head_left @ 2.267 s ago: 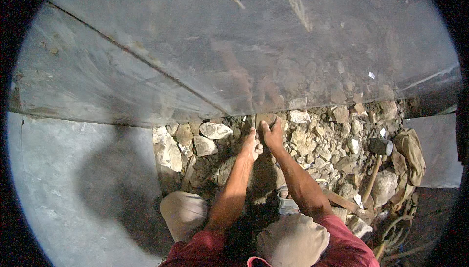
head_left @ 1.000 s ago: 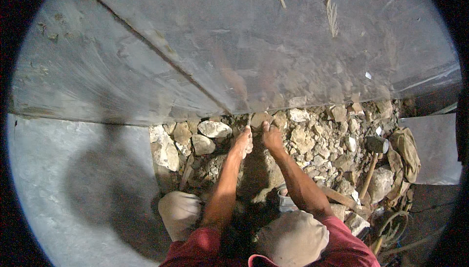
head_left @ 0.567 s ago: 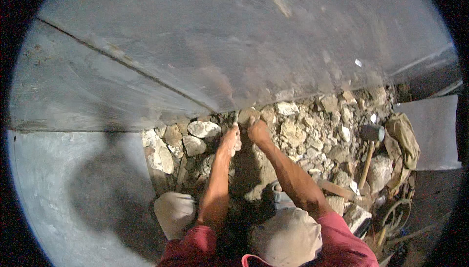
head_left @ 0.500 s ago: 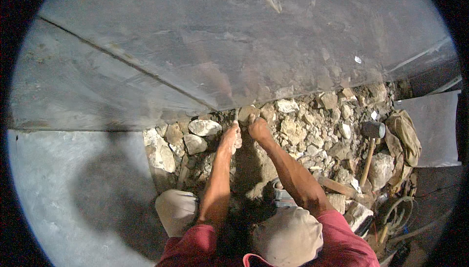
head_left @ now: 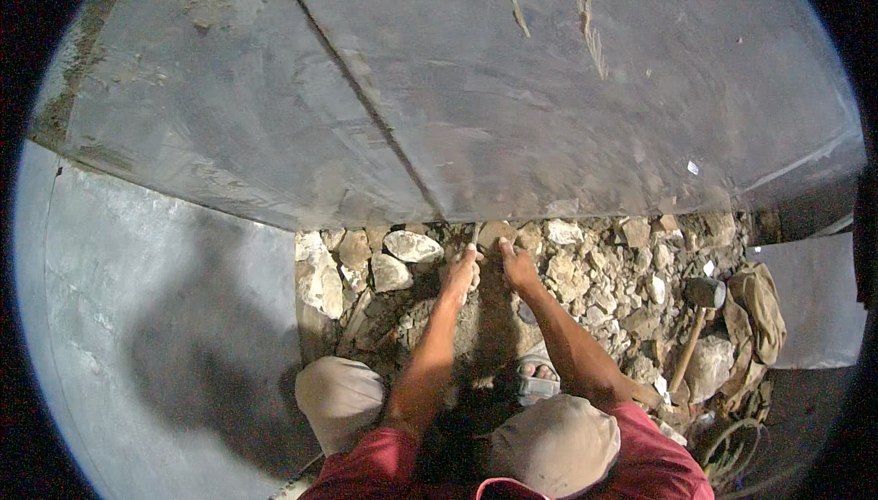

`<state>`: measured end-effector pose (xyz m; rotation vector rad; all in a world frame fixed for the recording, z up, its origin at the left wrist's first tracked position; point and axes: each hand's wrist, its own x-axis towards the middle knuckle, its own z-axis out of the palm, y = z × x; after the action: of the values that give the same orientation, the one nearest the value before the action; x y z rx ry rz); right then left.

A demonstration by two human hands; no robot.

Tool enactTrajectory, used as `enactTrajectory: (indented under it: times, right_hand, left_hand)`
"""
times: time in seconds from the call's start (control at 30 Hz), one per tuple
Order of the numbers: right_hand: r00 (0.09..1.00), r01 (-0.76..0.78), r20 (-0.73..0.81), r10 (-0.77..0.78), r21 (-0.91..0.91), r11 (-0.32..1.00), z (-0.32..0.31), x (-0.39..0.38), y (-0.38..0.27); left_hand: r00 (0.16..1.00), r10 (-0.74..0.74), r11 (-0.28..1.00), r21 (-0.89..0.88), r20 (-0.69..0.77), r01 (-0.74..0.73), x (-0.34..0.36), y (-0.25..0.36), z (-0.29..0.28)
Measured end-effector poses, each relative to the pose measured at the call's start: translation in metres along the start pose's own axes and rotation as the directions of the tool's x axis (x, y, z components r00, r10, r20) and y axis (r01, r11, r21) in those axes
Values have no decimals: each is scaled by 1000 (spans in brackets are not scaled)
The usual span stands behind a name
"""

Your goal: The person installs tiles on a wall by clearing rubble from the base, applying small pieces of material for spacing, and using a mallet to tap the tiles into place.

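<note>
At the foot of the far grey slab, my left hand (head_left: 464, 273) is closed round a thin, pale, upright tool (head_left: 476, 232); its exact kind is hard to make out. Just to the right, my right hand (head_left: 518, 265) has its fingers closed at the near edge of a flat brown stone (head_left: 495, 232). Its thumb or fingertip rests against that stone, which sits close to the slab's lower edge. A pale oblong stone (head_left: 413, 246) lies left of my left hand. Dark shadow hides part of the ground between my forearms.
Broken stones (head_left: 594, 285) fill the strip along the slab (head_left: 567, 134). A mallet (head_left: 705, 295) with a wooden handle leans at the right, near a crumpled khaki cloth (head_left: 759, 308) and a large rock (head_left: 710, 369). Another smooth grey panel (head_left: 201, 317) borders the left.
The whole view has shifted, so the slab's seam and the stones appear farther right and lower. Both hands stay at the same spot by the brown stone, with little visible movement.
</note>
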<state>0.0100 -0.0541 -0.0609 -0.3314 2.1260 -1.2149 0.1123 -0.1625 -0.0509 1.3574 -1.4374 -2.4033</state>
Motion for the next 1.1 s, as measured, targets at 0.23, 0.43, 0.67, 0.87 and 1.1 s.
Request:
enactTrajectory:
  times: [0.23, 0.43, 0.67, 0.87, 1.1]
  right_hand:
    - [997, -31, -71, 30, -16, 999, -20, 12, 22]
    - [994, 79, 93, -65, -161, 984, -63, -44, -5]
    - [984, -178, 32, 176, 72, 981, -185, -99, 73]
    - [962, 126, -267, -62, 228, 966, -235, -152, -65]
    - [909, 400, -179, -377, 115, 909, -205, -190, -236]
  left_hand:
    - [996, 59, 994, 99, -59, -53, 4, -1, 26]
    - [993, 92, 923, 381, -73, -58, 9, -1, -15]
    - [988, 124, 625, 780, -93, -5, 37, -1, 18]
    - [969, 245, 523, 841, 4, -136, -15, 63, 26]
    - [341, 936, 292, 350, 86, -890, -193, 272, 48]
